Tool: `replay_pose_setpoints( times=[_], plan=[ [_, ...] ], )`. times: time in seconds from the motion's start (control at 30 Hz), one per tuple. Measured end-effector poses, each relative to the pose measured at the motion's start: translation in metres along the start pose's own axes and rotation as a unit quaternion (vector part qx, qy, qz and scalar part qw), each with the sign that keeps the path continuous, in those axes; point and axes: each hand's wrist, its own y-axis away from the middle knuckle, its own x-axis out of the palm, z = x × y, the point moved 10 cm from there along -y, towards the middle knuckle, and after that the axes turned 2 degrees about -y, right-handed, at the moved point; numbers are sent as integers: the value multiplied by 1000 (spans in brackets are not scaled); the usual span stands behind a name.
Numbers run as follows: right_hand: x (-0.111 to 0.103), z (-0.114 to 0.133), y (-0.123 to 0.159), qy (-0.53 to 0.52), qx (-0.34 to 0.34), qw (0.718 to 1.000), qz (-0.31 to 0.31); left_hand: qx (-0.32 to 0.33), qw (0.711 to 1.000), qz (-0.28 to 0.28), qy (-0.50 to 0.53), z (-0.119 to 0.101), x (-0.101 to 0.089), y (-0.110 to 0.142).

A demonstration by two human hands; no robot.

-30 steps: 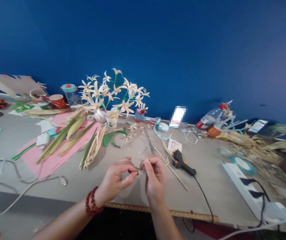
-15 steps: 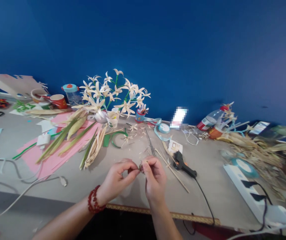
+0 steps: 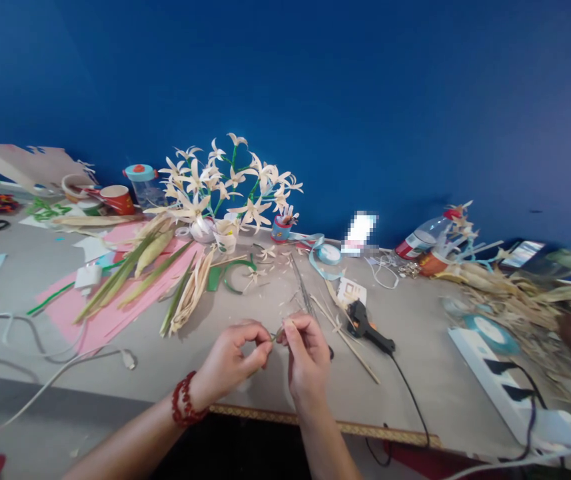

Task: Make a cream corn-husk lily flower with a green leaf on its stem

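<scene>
"How do the arms lie?"

"The left arm (image 3: 130, 437) slants in from the lower left. The right arm (image 3: 331, 440) rises more steeply."

"And the hands?"

"Fingertips close together, both pinching. The left hand (image 3: 240, 348) tilts inward, fingers curled; the right hand (image 3: 308, 360) is more upright, thumb against index finger."

No text can be read (the bottle label (image 3: 412, 245) looks blurred)
</scene>
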Motion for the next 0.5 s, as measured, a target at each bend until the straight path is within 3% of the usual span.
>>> replay_pose_setpoints(
  times=[0.2,0.33,0.43,0.5],
  plan=[
    [-9,-17,-6,7,58,998,16,-72,984,49,157,17,9,5],
    [-15,-11,-5,48,50,998,9,-94,972,57,210,23,13,9],
    [-16,22,-2,151,-60,987,16,-103,963,50,243,24,12,9],
    [-6,51,6,256,-185,947,54,-105,958,49,262,22,12,8]
  ],
)
